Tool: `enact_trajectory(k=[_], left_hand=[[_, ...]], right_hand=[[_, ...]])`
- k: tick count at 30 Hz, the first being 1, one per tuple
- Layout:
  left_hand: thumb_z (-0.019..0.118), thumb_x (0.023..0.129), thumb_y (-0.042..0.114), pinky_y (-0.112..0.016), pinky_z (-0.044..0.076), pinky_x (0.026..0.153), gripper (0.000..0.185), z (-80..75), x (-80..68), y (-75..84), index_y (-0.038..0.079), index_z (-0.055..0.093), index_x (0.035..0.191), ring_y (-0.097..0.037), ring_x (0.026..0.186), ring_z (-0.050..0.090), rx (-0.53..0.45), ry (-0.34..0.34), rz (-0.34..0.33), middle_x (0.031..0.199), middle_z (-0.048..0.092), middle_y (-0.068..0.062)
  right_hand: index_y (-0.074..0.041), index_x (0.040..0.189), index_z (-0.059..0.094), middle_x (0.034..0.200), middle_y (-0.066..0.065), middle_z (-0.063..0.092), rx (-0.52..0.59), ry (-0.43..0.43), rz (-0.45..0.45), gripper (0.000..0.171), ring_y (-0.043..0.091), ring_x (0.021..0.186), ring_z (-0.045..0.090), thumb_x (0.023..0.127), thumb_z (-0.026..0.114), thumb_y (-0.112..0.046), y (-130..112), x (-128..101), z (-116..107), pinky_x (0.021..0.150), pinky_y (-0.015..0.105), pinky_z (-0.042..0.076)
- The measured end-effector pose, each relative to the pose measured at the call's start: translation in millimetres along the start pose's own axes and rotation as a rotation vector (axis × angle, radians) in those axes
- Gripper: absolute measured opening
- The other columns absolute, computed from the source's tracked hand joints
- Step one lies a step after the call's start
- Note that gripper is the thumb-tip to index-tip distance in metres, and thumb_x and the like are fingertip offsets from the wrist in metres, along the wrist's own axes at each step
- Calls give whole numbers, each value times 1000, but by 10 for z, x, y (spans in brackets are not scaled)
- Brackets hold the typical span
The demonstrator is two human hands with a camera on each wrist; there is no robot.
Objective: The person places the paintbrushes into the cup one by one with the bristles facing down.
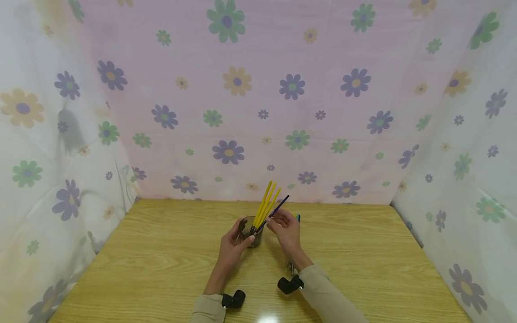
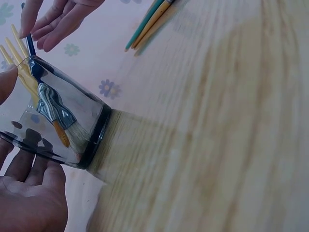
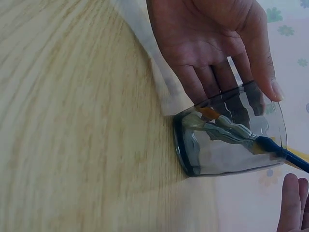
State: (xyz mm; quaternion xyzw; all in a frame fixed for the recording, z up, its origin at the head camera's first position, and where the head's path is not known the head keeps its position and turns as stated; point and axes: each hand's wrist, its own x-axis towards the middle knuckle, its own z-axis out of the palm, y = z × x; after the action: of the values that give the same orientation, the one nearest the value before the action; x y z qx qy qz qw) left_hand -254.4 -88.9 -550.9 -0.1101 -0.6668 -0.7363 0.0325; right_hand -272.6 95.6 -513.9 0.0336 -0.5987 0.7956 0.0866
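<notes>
My left hand (image 1: pixel 230 252) grips a clear, dark-tinted drinking glass (image 1: pixel 256 243), fingers round one side and thumb near the rim. The glass stands tilted on the table. Inside it several paintbrushes lean with bristles down; their yellow handles (image 1: pixel 264 204) stick out above the rim. My right hand (image 1: pixel 289 231) pinches the handle of a dark blue paintbrush (image 1: pixel 280 205). In the left wrist view, this blue brush's lower part (image 2: pixel 35 70) is inside the glass, its bristles near the bottom among the others.
More paintbrushes, with teal and orange handles (image 2: pixel 147 23), lie on the wooden table (image 1: pixel 161 255), mostly hidden behind my right hand and wrist in the head view. Flower-patterned cloth (image 1: pixel 258 134) encloses the back and both sides.
</notes>
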Motion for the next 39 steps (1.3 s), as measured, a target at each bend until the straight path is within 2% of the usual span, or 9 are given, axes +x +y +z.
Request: enact_trajectory(k=[5, 9, 12, 15, 21, 25, 32, 39], left_hand=[[70, 95, 2, -46, 22, 122, 72, 5, -9, -15, -5, 32, 156, -37, 151, 28, 7, -2, 6, 160, 38, -20], [70, 95, 2, -47, 22, 123, 73, 2, -20, -14, -4, 32, 157, -35, 152, 27, -5, -4, 4, 161, 38, -18], [70, 95, 2, -48, 21, 123, 73, -4, -20, -20, -4, 31, 157, -36, 153, 25, -12, -10, 11, 161, 36, -19], [69, 95, 2, -48, 20, 123, 73, -8, -22, -31, -6, 30, 157, -36, 153, 24, -17, -18, 24, 161, 35, -21], [71, 95, 5, -47, 21, 121, 74, -7, -45, -36, -7, 31, 156, -38, 152, 25, 5, -21, 51, 161, 36, -21], [71, 95, 7, -46, 22, 121, 75, -7, -55, -41, -6, 31, 157, -38, 152, 25, 19, -19, 56, 160, 36, -22], [70, 95, 4, -47, 21, 122, 74, -5, -42, -37, -6, 30, 157, -36, 152, 25, 17, -16, 36, 162, 33, -23], [70, 95, 3, -46, 22, 122, 74, 8, -36, -23, -5, 31, 157, -35, 152, 26, 15, -9, 24, 161, 34, -22]], right_hand=[[12, 132, 54, 116, 17, 62, 17, 25, 23, 44, 13, 94, 68, 92, 69, 8, 14, -69, -102, 83, 29, 62], [8, 131, 57, 112, 7, 64, 23, 58, 51, 43, 15, 95, 70, 91, 70, 6, 33, -116, -206, 85, 32, 62], [5, 129, 60, 110, 5, 64, 13, 80, 60, 39, 19, 98, 72, 92, 71, 4, 62, -138, -306, 86, 34, 62], [5, 131, 59, 112, 7, 64, 10, 99, 79, 40, 23, 100, 72, 93, 70, 2, 87, -140, -413, 87, 33, 62], [10, 142, 48, 130, 21, 58, 63, 109, 176, 50, 17, 102, 69, 96, 66, 3, 101, -102, -635, 89, 31, 61], [10, 144, 47, 136, 25, 57, 34, 110, 225, 51, 16, 103, 69, 97, 65, 2, 94, -91, -786, 88, 30, 61], [12, 140, 52, 105, 15, 69, -62, 50, 333, 44, 14, 87, 70, 102, 61, -7, 51, -79, -1007, 79, 26, 62], [15, 138, 52, 94, 12, 69, -131, 28, 370, 44, 13, 82, 69, 101, 61, -6, 12, -83, -1087, 73, 25, 63]])
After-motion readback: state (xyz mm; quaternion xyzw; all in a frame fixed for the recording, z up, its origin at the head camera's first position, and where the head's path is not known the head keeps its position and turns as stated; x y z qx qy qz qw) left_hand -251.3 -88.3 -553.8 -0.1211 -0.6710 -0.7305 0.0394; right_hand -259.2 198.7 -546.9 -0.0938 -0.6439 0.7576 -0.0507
